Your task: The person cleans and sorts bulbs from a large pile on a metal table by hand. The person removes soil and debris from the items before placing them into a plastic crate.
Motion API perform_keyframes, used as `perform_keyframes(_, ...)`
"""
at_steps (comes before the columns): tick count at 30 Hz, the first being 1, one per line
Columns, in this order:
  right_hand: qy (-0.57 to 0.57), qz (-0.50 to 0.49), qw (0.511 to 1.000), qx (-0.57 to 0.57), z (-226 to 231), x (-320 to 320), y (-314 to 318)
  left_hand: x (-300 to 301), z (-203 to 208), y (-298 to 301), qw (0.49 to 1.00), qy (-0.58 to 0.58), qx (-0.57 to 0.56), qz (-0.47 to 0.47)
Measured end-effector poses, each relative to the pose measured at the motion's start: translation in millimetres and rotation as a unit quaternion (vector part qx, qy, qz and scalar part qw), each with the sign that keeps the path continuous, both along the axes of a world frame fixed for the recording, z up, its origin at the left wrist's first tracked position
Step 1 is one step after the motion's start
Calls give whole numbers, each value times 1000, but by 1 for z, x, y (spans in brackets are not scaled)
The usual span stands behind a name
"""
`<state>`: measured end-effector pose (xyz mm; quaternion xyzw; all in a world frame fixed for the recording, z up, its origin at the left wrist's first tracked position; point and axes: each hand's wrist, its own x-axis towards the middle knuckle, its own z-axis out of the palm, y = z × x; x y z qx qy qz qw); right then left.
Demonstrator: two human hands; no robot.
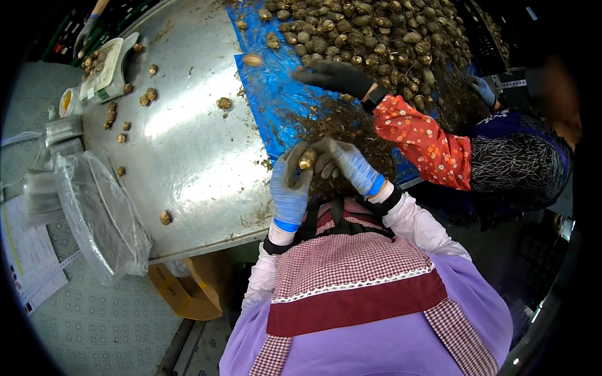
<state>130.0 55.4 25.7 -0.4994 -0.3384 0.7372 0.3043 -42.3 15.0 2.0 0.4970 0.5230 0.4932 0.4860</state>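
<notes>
1. My left hand [290, 182], in a blue glove with darkened fingers, reaches forward from the near side, the wrist low and the fingers pointing to the far side.
2. Its fingers and thumb are clamped on a small brown tuber [307, 159], which sits between my two hands, above the near edge of the blue sheet [258, 103].
3. My right hand [355, 165] comes in from the right, its forearm slanting to the far left and its wrist bent inward.
4. Its fingers curl toward the tuber, slightly apart from one another; I cannot tell whether they press on it.
5. Loose soil [357, 133] lies just beyond my right hand, and the tuber pile [376, 47] rises at the far side.
6. Farther off, a co-worker's dark-gloved hand [335, 76] stretches left above the sheet.
</notes>
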Motion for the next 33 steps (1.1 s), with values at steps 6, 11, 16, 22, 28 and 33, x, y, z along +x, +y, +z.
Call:
perform_keyframes(6,-120,34,986,111,-10,-21,2,4,-9,10,996,88,31,-3)
perform_keyframes(11,-260,152,914,271,-10,-7,18,-2,-13,12,997,42,-60,-14)
perform_keyframes(16,-183,33,954,235,-23,-7,19,-3,-15,25,989,-93,-101,-54)
perform_keyframes(22,-195,9,971,140,-38,-3,39,-14,-46,39,983,-116,-139,-19)
perform_keyframes(28,-514,-19,811,280,-92,56,99,-108,-79,123,963,172,61,197)
perform_keyframes(33,-674,115,673,281,-135,83,119,-70,-44,132,979,114,59,161)
